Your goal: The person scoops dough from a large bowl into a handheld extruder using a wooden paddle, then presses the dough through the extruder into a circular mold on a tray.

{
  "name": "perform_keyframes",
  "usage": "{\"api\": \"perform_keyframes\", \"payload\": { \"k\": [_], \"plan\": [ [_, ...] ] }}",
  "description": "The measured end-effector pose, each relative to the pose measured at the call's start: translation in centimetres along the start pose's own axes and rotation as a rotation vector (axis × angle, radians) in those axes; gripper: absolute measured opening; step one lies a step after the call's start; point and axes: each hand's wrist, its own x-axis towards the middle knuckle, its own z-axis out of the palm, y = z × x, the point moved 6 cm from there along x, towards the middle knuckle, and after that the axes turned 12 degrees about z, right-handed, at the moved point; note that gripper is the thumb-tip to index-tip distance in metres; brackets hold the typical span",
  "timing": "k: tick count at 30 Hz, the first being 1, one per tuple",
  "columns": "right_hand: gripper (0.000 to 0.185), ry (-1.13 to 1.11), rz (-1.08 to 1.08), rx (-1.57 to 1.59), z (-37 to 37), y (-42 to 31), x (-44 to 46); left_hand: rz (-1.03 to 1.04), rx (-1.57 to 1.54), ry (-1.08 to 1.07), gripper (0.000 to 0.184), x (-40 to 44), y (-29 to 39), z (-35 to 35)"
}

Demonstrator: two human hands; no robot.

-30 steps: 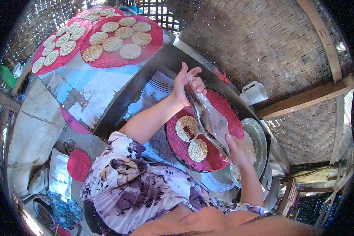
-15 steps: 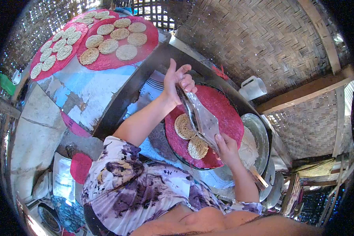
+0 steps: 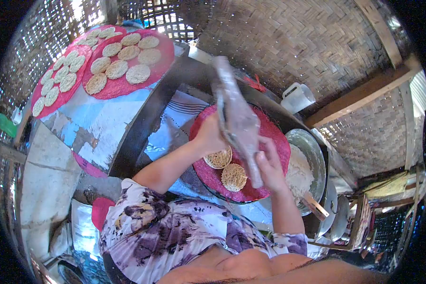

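Note:
A long tool (image 3: 241,118), pale, flat-sided and blurred by motion, stands tilted above a round red mat (image 3: 277,137). My left hand (image 3: 210,135) holds it near its middle, with the fingers largely hidden behind it. Close to the tool's lower right edge is my right hand (image 3: 271,168), its thumb and fingers apart; whether it touches the tool is unclear. Two round lacy noodle-like cakes lie on the mat below: one (image 3: 234,177) in full view, the other (image 3: 217,158) partly covered by my left hand and a pale ring around its edge.
Several similar cakes lie on red mats (image 3: 163,52) at the upper left. A metal basin (image 3: 319,163) of pale flour-like material stands at the right, with a wooden handle (image 3: 315,206) at its edge. A white jug (image 3: 298,98) is near the woven wall.
My left hand has moved down from the tool's upper end to its middle. The tool has turned more upright and its top has risen. My right hand's fingers have spread from its lower end.

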Motion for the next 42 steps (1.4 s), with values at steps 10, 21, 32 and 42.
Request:
{"api": "perform_keyframes", "payload": {
  "k": [10, 21, 32, 42],
  "plan": [
    [0.025, 0.254, 0.040, -0.872, -1.1, 6.4, 5.6, -0.219, 0.319, 0.426, 0.028, -8.6, -0.4, -11.0],
    [0.019, 0.237, -0.035, -0.950, -0.3, 4.7, 5.6, -0.274, -0.256, 0.441, 0.058, -9.4, 0.7, -11.5],
    [0.018, 0.203, -0.006, -1.091, 0.3, 4.5, 5.7, -0.185, -0.035, 0.322, 0.052, -8.0, 2.0, -10.2],
    [0.019, 0.419, 0.052, -0.866, -6.7, 1.8, 0.9, -0.369, -0.396, 0.508, 0.052, -8.8, 1.8, -10.4]
  ]
}}
